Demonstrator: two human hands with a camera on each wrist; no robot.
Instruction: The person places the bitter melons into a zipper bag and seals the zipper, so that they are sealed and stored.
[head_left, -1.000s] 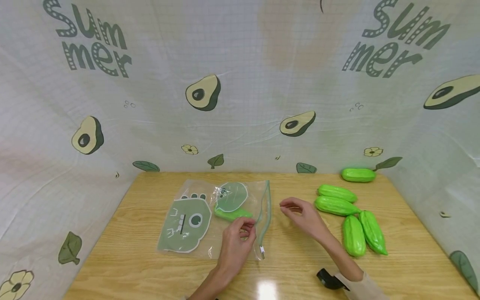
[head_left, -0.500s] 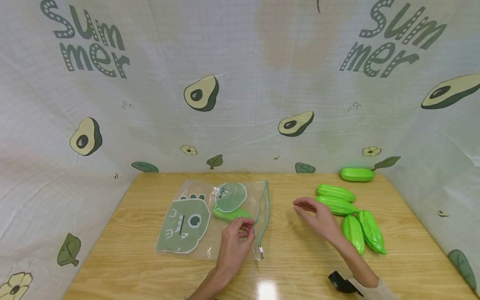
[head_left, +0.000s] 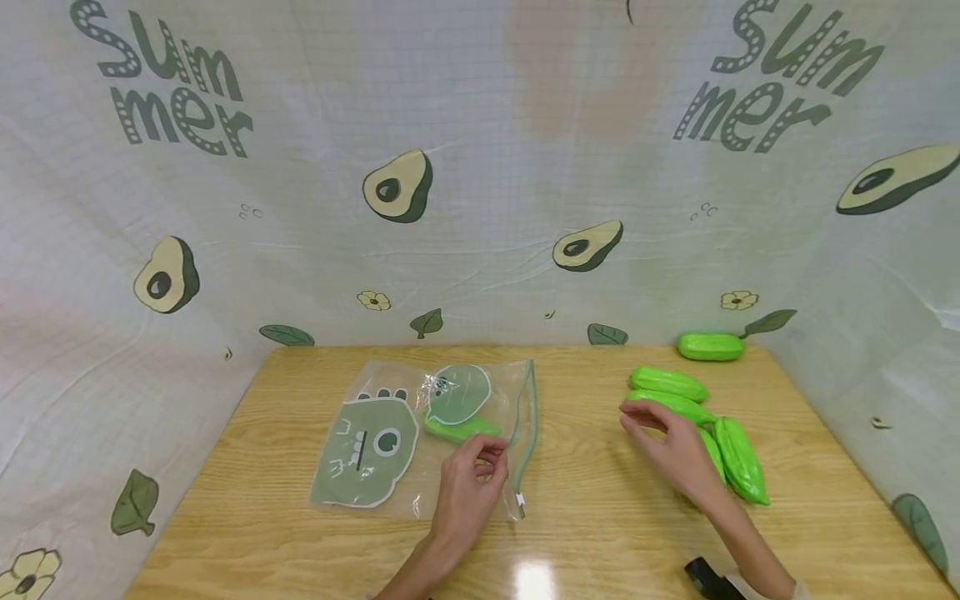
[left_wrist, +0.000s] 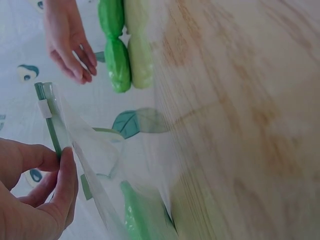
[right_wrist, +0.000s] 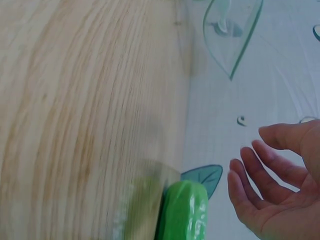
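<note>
A clear zip bag (head_left: 431, 492) with green cartoon prints lies on the table, its green-edged mouth toward the right. Inside it rests one bright green ridged vegetable (head_left: 459, 428), like a bitter melon. My left hand (head_left: 472, 479) pinches the edge of the bag's mouth between thumb and index finger; in the left wrist view the white slider (left_wrist: 45, 108) sits farther along that green strip (left_wrist: 53, 136). My right hand (head_left: 675, 446) holds nothing, fingers loosely bent and thumb apart, over the near side of the green vegetables (head_left: 667, 383) at the right.
Several more bright green vegetables lie at the table's right, one (head_left: 711, 347) alone by the back edge and another (head_left: 741, 460) nearer the front. A white cloth (head_left: 480, 275) printed with avocados stands behind and around the wooden table (head_left: 581, 517).
My right hand has moved right, from near the bag's mouth to the vegetables, its fingers still bent. The left hand keeps its pinch on the bag's edge. The view has shifted slightly.
</note>
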